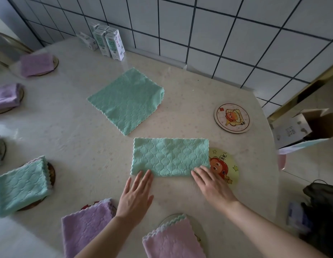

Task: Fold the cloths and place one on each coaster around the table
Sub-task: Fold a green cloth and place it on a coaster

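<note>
1. A green cloth (pixel 170 157), folded to a long rectangle, lies flat on the table (pixel 83 146) in front of the person. Its right end overlaps the edge of a yellow coaster (pixel 227 164).
2. The left hand (pixel 135 196) is flat and spread, palm down, with its fingertips on the cloth's near left corner. It grips nothing.
3. The right hand (pixel 212 185) is also flat and spread, with its fingertips on the cloth's near right corner and its palm over part of the yellow coaster.
4. A second green cloth (pixel 127 100), in a wider fold, lies farther back near the middle of the table, apart from the first.
5. A bare coaster (pixel 232 117) with a cartoon print sits to the right, near the table's edge.
6. Along the left side, folded cloths rest on coasters: two purple ones (pixel 36 64) (pixel 6 96) far back and a green one (pixel 22 185) nearer.
7. Near the person, a purple cloth (pixel 83 226) and a pink cloth (pixel 173 239) each cover what seems to be a coaster, though little of either shows.
8. Cartons (pixel 109 42) stand by the tiled wall (pixel 236 30).
</note>
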`<action>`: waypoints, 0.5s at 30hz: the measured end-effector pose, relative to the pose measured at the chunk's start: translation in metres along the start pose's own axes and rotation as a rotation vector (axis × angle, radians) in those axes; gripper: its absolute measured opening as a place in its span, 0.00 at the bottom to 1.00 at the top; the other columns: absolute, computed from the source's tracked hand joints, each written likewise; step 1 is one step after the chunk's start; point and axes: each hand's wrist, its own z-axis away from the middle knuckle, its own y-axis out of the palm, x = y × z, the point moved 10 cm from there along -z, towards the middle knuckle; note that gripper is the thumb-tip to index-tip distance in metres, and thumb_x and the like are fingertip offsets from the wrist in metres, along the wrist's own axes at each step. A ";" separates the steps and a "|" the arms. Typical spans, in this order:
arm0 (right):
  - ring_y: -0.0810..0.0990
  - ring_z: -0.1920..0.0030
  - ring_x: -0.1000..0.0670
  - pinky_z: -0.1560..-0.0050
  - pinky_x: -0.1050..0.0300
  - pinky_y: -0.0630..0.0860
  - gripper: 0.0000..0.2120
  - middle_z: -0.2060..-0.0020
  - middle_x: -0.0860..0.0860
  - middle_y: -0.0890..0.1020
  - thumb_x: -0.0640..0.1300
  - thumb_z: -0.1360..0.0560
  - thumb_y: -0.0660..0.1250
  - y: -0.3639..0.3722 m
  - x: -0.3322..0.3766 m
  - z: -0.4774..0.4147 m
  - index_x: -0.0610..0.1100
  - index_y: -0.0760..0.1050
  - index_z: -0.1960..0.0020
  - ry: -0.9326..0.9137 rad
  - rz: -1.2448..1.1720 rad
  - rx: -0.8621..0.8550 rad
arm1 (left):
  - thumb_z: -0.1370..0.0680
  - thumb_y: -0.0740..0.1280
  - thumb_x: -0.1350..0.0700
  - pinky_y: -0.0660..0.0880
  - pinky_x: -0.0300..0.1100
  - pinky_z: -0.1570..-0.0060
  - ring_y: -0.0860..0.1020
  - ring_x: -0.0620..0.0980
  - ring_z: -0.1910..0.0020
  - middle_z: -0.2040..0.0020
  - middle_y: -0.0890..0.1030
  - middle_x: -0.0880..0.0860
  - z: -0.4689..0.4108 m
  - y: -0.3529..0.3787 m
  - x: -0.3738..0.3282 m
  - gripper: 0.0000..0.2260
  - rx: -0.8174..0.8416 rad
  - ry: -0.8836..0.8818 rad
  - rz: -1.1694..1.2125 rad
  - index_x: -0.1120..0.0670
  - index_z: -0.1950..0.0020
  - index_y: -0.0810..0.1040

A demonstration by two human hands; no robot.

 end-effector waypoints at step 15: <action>0.77 0.63 0.45 0.74 0.56 0.73 0.29 0.62 0.45 0.78 0.26 0.54 0.76 -0.021 -0.005 -0.027 0.41 0.78 0.55 0.029 0.059 0.059 | 0.23 0.52 0.44 0.61 0.57 0.32 0.66 0.54 0.28 0.28 0.67 0.54 -0.013 -0.016 0.027 0.28 0.005 -0.155 0.012 0.58 0.27 0.66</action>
